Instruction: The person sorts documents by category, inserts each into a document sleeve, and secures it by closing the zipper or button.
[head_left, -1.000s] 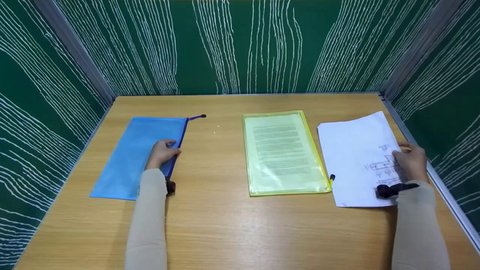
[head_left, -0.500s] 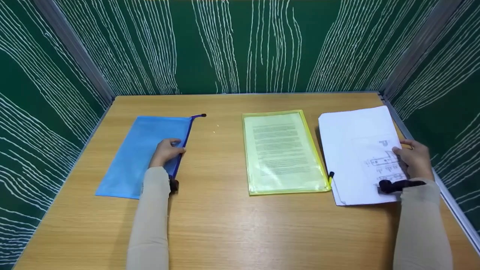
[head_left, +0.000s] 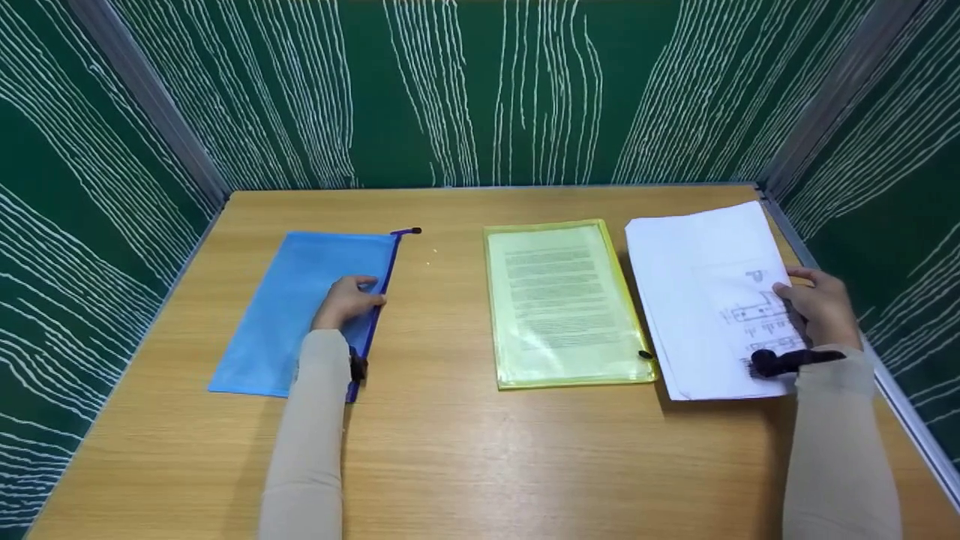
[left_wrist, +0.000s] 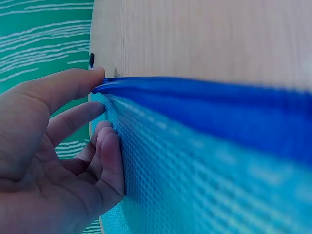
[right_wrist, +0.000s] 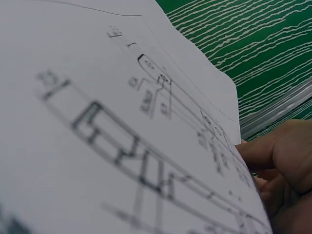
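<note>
On the left of the table lies a blue mesh zip pouch (head_left: pixel 300 300) with a dark blue zipper edge along its right side. My left hand (head_left: pixel 345 301) pinches that edge between thumb and index finger; in the left wrist view the thumb (left_wrist: pixel 73 84) presses on the dark blue band and the other fingers curl against the mesh. At the right, my right hand (head_left: pixel 825 306) grips the right edge of a small stack of white paper sheets (head_left: pixel 697 300), thumb on top. Line drawings are printed on the top sheet. The fingers beneath the sheets are mostly hidden.
Between the hands lies a yellow zip folder (head_left: pixel 574 375) with a printed page inside; the sheets' left edge comes close to its right side. Green walls (head_left: pixel 480 90) with white wavy lines stand along the back and both sides of the wooden table (head_left: pixel 427 450).
My left hand has slid the blue pouch to the right. My right hand has raised the sheets off the table and moved them slightly back and left, towards the yellow folder.
</note>
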`<state>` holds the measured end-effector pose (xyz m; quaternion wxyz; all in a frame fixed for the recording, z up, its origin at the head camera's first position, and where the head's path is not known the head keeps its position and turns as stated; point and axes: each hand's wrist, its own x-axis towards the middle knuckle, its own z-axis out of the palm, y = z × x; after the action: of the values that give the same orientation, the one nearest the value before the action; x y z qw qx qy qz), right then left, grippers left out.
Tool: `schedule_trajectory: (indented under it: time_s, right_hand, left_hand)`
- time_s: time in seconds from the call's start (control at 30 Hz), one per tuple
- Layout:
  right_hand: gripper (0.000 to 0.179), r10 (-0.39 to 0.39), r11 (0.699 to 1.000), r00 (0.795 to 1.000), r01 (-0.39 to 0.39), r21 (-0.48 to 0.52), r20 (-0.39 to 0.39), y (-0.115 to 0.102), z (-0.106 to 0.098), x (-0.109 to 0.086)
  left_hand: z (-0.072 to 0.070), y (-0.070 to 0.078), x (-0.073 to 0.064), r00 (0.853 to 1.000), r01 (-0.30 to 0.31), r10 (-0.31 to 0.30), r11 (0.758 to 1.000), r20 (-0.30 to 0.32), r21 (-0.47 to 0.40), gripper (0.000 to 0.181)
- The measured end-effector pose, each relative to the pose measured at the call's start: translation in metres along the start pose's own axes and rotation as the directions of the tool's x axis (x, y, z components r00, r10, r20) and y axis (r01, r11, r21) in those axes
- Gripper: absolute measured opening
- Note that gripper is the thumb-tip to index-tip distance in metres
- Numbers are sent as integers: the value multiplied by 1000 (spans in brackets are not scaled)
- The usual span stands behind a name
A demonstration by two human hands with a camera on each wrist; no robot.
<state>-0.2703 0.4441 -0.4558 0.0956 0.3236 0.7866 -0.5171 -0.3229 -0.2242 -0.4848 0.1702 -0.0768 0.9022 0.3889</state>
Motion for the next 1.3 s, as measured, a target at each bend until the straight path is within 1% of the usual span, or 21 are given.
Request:
schedule_trajectory:
  time_s: [0.1, 0.27, 0.47, 0.5, 0.7, 0.83, 0.93, 1.03, 1.13, 1.2, 1.27, 1.3]
  right_hand:
    - [64, -7, 1000, 1000, 7, -16, -1, 0, 6, 2]
    - [63, -12, 1000, 1000, 12, -14, 7, -2, 18, 6]
    - [56, -126, 991, 992, 127, -31, 23, 1, 34, 8]
    - [55, -135, 990, 990, 136, -31, 29, 2, 37, 9]
    - [59, -71, 997, 997, 72, -16, 42, -1, 50, 10]
    - [59, -76, 997, 996, 76, 9, 53, -2, 58, 10]
    - [60, -91, 995, 994, 89, 40, 67, -3, 63, 8]
    - [61, -104, 993, 992, 99, 65, 75, -3, 68, 6]
    - [61, -108, 990, 991, 100, 102, 80, -4, 72, 5]
    - [61, -110, 987, 990, 99, 128, 83, -5, 75, 4]
    - [62, -114, 982, 989, 99, 162, 91, -5, 78, 3]
    - [63, -125, 974, 986, 102, 202, 107, -5, 79, 3]
  left_hand:
    - [3, 4, 0, 1000, -6, 6, 1000, 12, -3, 61]
    - [7, 9, 0, 999, -19, 19, 1000, 29, -14, 61]
    - [11, 13, 0, 998, -47, 47, 999, 46, -3, 60]
    - [11, 14, 0, 997, -55, 55, 998, 45, 3, 59]
    - [15, 18, 4, 997, -59, 59, 998, 58, -16, 56]
    - [19, 21, 7, 994, -73, 75, 997, 81, -29, 55]
    - [22, 24, 7, 994, -72, 75, 997, 84, -38, 54]
    - [25, 27, 6, 993, -67, 73, 995, 88, -68, 54]
    - [29, 30, 5, 992, -63, 75, 990, 98, -123, 54]
    - [32, 30, 5, 991, -58, 78, 982, 107, -179, 54]
    - [35, 31, 5, 989, -65, 95, 970, 116, -234, 54]
    - [37, 31, 5, 987, -76, 110, 963, 119, -259, 54]
